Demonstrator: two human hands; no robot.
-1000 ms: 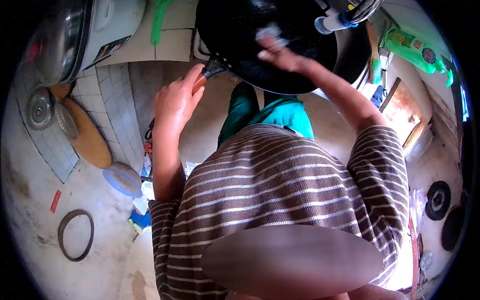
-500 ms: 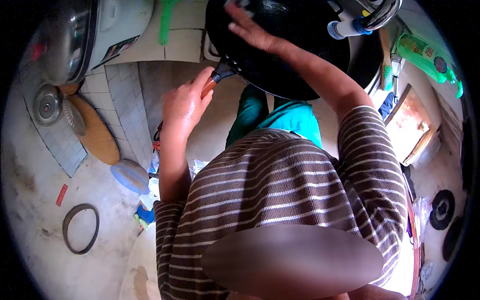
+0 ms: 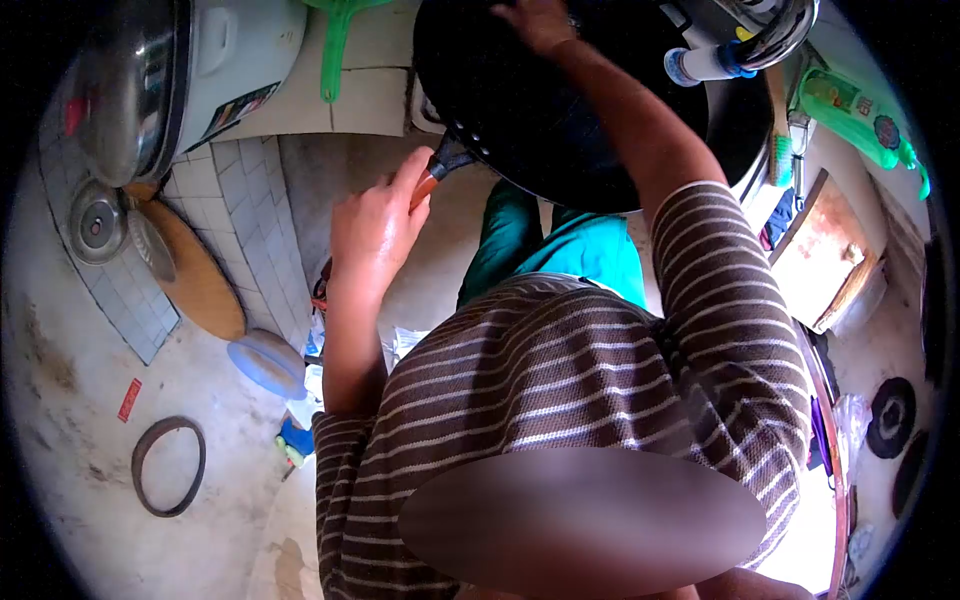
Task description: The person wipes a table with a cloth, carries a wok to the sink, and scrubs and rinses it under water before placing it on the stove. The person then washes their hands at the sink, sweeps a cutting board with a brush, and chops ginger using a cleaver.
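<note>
Black round wok (image 3: 520, 120) with a dark inner surface sits at the near edge of the pale tiled tabletop (image 3: 372, 102), its rim jutting past that edge toward the person's teal trousers (image 3: 590, 245); its far side runs out of view. Its brown and black handle (image 3: 427, 185) points toward the left and nearer side, off the tabletop, and the left hand (image 3: 378, 235) is wrapped around it, fingers curled over the brown part, with wet-looking skin on the back. The right hand (image 3: 540, 25) is over the far part of the wok, with the forearm crossing above the right part of the rim; its fingers are partly out of sight, so I cannot make out whether it grips anything. Just right of the wok hangs a chrome tap with a white and blue nozzle (image 3: 705, 66). Farther right lie a brush with green bristles (image 3: 781, 160) and a translucent green plastic bottle (image 3: 850, 118), tipped on its side. Left of the wok, a bright green plastic utensil (image 3: 334, 60) extends toward the tabletop's near edge, beside a white appliance with a dark band (image 3: 240, 70).
</note>
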